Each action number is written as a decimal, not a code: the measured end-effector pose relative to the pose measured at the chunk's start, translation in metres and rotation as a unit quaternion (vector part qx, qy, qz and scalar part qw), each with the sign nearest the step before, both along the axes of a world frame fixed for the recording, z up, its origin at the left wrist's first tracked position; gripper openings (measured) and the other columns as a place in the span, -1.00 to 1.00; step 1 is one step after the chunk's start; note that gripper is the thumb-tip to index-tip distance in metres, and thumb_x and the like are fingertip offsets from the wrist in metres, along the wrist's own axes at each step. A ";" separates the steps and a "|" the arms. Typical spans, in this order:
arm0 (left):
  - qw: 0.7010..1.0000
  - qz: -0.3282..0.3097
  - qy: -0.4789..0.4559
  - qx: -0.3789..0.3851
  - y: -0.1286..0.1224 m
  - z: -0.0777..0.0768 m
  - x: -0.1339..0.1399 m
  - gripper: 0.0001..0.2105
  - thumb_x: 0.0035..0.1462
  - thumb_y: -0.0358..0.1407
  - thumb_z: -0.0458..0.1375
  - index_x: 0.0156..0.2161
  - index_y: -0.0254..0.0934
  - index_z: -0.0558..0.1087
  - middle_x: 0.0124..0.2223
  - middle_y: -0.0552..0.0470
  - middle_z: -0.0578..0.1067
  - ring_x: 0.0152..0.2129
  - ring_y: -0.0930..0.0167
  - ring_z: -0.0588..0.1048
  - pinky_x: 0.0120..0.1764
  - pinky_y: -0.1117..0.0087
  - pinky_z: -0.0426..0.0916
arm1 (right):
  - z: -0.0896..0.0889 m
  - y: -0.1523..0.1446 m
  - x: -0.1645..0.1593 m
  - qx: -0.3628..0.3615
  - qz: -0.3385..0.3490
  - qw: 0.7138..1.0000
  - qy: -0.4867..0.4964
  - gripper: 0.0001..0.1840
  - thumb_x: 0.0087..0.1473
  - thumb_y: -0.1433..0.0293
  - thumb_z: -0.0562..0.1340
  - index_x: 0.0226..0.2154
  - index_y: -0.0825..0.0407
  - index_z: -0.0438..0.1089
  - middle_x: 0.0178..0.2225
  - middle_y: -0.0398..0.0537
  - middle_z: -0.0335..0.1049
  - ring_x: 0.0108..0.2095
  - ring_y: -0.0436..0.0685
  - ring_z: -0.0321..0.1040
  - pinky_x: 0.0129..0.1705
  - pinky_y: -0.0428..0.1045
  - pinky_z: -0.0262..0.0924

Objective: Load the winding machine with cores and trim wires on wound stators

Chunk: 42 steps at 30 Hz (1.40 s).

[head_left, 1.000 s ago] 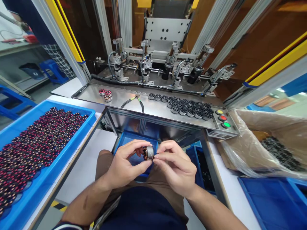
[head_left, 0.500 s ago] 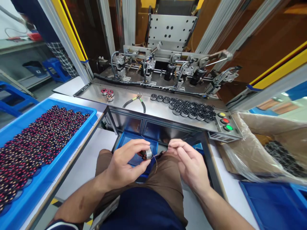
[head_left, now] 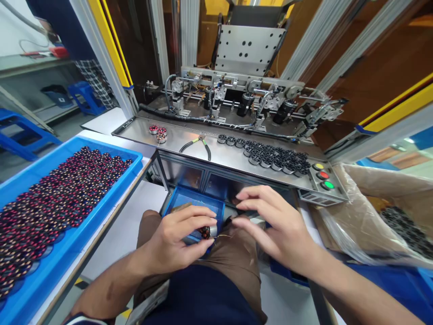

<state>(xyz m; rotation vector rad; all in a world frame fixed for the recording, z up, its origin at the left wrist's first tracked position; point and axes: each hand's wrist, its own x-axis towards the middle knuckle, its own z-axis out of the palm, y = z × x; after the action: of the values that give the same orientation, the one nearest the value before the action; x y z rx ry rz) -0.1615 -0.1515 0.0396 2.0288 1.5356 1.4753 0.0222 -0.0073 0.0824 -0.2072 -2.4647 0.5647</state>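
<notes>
My left hand (head_left: pixel 182 234) grips a small wound motor stator (head_left: pixel 207 232) between thumb and fingers, above my lap. The stator has a silvery ring and dark, coppery windings, partly covered by my fingers. A thin wire end (head_left: pixel 223 235) sticks out from its right side. Just to the right, my right hand (head_left: pixel 270 221) is raised with its fingers apart and nothing visible between them. Below both hands, a blue bin (head_left: pixel 216 205) lies between my knees.
A blue tray (head_left: pixel 137 158) of wound stators stands at left. On the metal ledge lie three red-wound stators (head_left: pixel 161 135), pliers (head_left: pixel 202 141) and several black stators (head_left: pixel 270 158). Push buttons (head_left: pixel 323 175) and a plastic-lined box (head_left: pixel 358 180) are at right. A person (head_left: pixel 64 31) stands at the far left.
My right hand has opened from a pinch and moved slightly up and right. My left hand keeps hold of the stator, which sits slightly lower. The view has shifted a little.
</notes>
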 end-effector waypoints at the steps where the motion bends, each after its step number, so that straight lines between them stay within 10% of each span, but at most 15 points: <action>1: 1.000 0.018 0.008 0.007 0.000 0.000 0.001 -0.70 0.08 -0.46 0.27 -0.04 -0.27 0.48 -0.07 -0.17 0.60 -0.12 0.32 0.59 -0.04 0.34 0.50 | 0.002 -0.006 -0.003 0.027 0.005 1.000 0.014 -0.87 0.15 0.33 0.31 -0.25 0.02 0.40 -0.26 0.08 0.44 -0.27 0.16 0.37 -0.27 0.08 0.31; 10: 0.997 0.051 -0.053 -0.011 -0.018 -0.003 -0.016 -0.69 0.04 -0.48 0.30 -0.07 -0.23 0.52 -0.08 -0.11 0.61 -0.12 0.33 0.59 -0.02 0.36 0.49 | 0.010 -0.007 -0.032 0.015 0.113 0.990 -0.089 -0.80 0.24 0.49 0.13 -0.41 0.03 0.37 -0.42 -0.05 0.41 -0.39 0.09 0.30 -0.33 0.03 0.25; 17: 0.935 0.157 -0.313 -0.049 -0.026 -0.020 -0.021 -0.74 0.05 -0.37 0.33 -0.10 -0.24 0.56 0.02 -0.14 0.54 -0.05 0.26 0.54 -0.11 0.37 0.53 | -0.016 0.084 -0.152 -0.069 -0.198 0.973 -0.100 -0.79 0.08 0.33 0.36 -0.35 0.16 0.43 -0.28 0.11 0.46 -0.20 0.20 0.45 -0.08 0.10 0.29; 24: 0.894 0.188 -0.405 -0.042 -0.029 -0.016 -0.017 -0.76 0.07 -0.33 0.31 -0.12 -0.31 0.56 0.00 -0.15 0.55 -0.12 0.31 0.56 -0.13 0.40 0.53 | -0.039 0.101 -0.194 -0.086 -0.214 0.971 -0.064 -0.74 0.32 0.28 0.15 -0.16 0.15 0.42 -0.19 -0.09 0.45 -0.26 0.01 0.45 -0.18 0.00 0.39; 29: 0.882 0.198 -0.426 -0.044 -0.028 -0.014 -0.018 -0.82 0.14 -0.27 0.26 -0.17 -0.31 0.55 -0.05 -0.12 0.58 -0.19 0.34 0.58 -0.22 0.39 0.56 | -0.013 0.113 -0.171 -0.057 -0.185 0.981 0.012 -0.55 0.30 0.21 0.09 -0.36 0.24 0.47 -0.28 0.09 0.51 -0.26 0.05 0.46 -0.20 -0.04 0.23; 34: 0.877 0.209 -0.433 -0.015 -0.021 -0.013 -0.015 -0.89 0.11 -0.31 0.27 -0.26 -0.31 0.56 -0.14 -0.11 0.62 -0.17 0.32 0.59 -0.07 0.34 0.51 | 0.009 0.091 -0.084 -0.015 -0.121 0.990 0.067 -0.72 0.26 0.25 0.14 -0.10 -0.01 0.48 -0.31 0.00 0.51 -0.31 0.13 0.45 -0.23 0.05 0.25; 37: 0.874 0.204 -0.442 -0.008 -0.018 -0.013 -0.014 -0.90 0.10 -0.31 0.27 -0.30 -0.31 0.56 -0.16 -0.11 0.63 -0.21 0.33 0.59 -0.13 0.36 0.52 | -0.008 0.044 -0.024 -0.042 0.038 0.998 0.016 -0.78 0.24 0.31 0.17 -0.10 -0.19 0.47 -0.34 -0.06 0.54 -0.41 0.18 0.49 -0.40 0.04 0.36; 42: 0.872 0.176 -0.456 -0.024 -0.009 -0.017 -0.009 -0.90 0.08 -0.31 0.30 -0.29 -0.30 0.57 -0.17 -0.09 0.63 -0.22 0.35 0.59 -0.18 0.42 0.52 | -0.073 -0.049 0.027 -0.253 0.057 0.965 -0.042 -0.78 0.27 0.31 0.13 -0.11 -0.22 0.45 -0.39 -0.10 0.54 -0.42 0.15 0.51 -0.39 -0.06 0.43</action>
<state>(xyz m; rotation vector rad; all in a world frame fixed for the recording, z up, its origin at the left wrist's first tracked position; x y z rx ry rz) -0.1702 -0.1609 0.0225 0.7539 1.4676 2.0487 0.0495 -0.0561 0.0092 -0.2940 -2.3781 1.2558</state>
